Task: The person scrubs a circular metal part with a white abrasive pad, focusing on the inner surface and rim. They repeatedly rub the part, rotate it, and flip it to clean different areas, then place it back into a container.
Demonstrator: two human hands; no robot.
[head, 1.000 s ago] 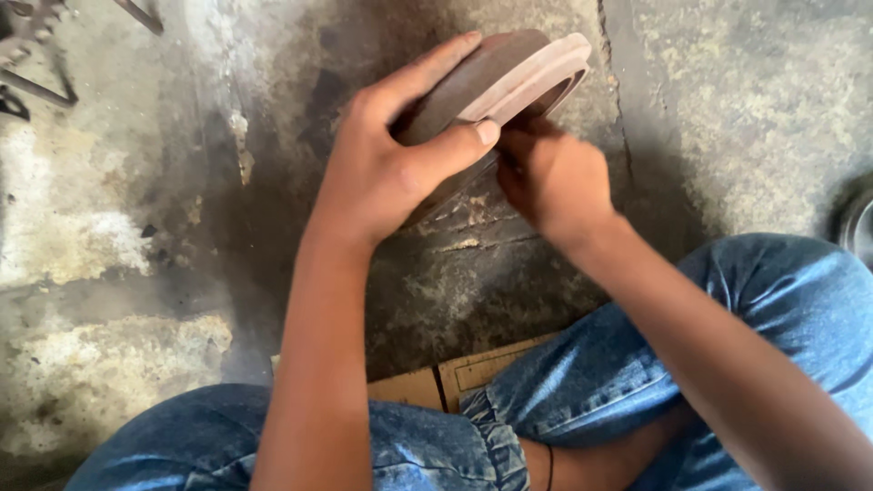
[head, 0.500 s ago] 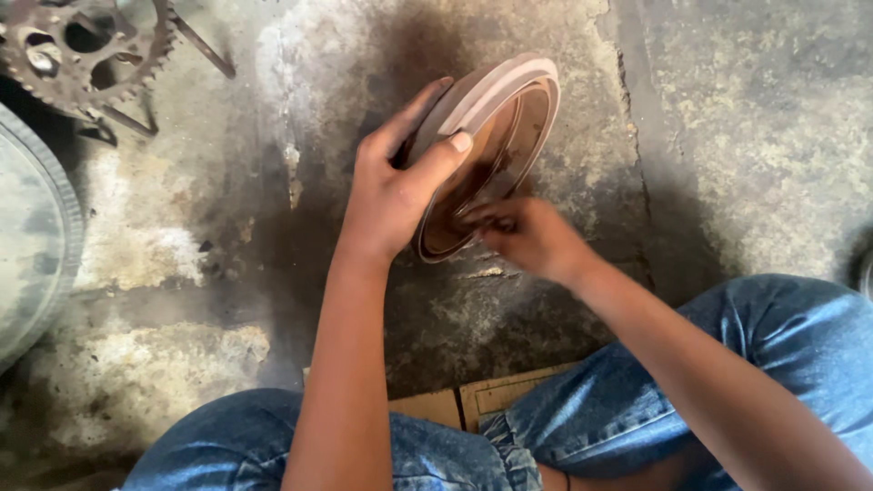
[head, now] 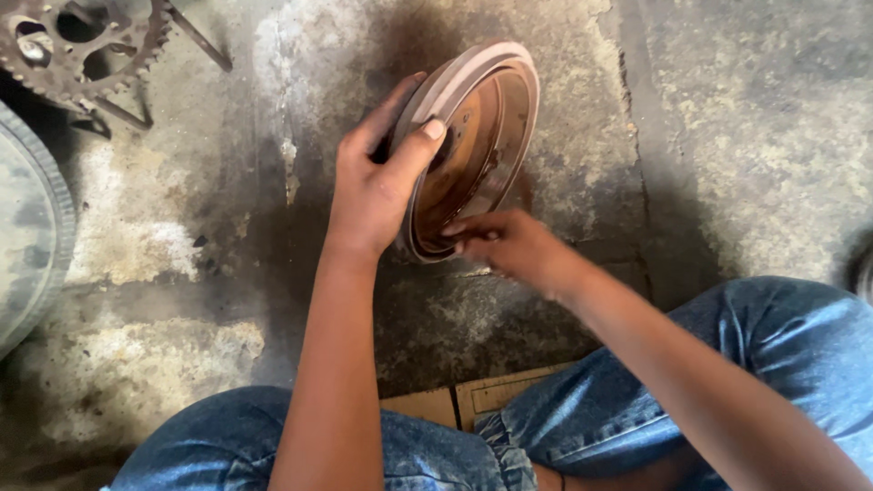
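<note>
A rusty round metal drum [head: 477, 136] stands tilted on edge on the stained concrete floor, its hollow brown inside facing right. My left hand [head: 377, 182] grips its upper left rim, thumb over the pale edge and fingers behind. My right hand [head: 509, 245] is at the drum's lower rim, fingertips touching the inner edge; whether they pinch something there is hidden.
A toothed sprocket [head: 77, 45] lies at the top left beside a large grey ribbed disc [head: 32, 236] at the left edge. My knees in blue jeans [head: 755, 355] fill the bottom, with a piece of cardboard [head: 482, 395] between them.
The drum has turned from nearly flat with its rim upward to standing on edge with its hollow side showing. My right hand moved down to the lower rim.
</note>
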